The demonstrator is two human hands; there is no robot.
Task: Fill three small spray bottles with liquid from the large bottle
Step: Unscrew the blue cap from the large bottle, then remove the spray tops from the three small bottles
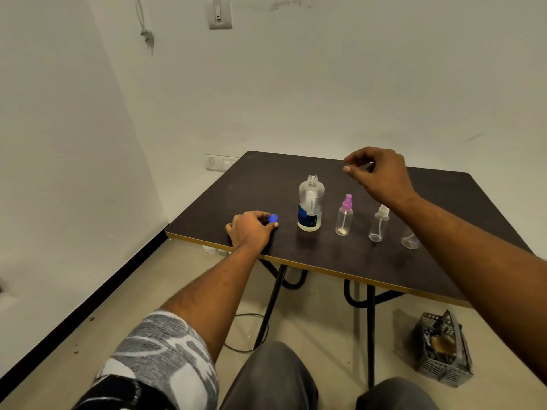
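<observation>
The large clear bottle (pixel 310 204) stands uncapped on the dark table (pixel 325 258), a little liquid at its bottom. To its right stand a small spray bottle with a pink top (pixel 344 216), one with a white top (pixel 379 224), and a third small bottle (pixel 410 239) partly hidden behind my right forearm. My left hand (pixel 251 230) rests on the table left of the large bottle, fingers pinching a blue cap (pixel 273 218). Above and behind the small bottles, my right hand (pixel 377 173) hovers with its fingers curled loosely and nothing visible in them.
The table's near edge runs diagonally, with black metal legs below it. A grey basket (pixel 442 349) sits on the floor at the right. A cable (pixel 245 347) lies on the floor under the table. White walls close off the left and back.
</observation>
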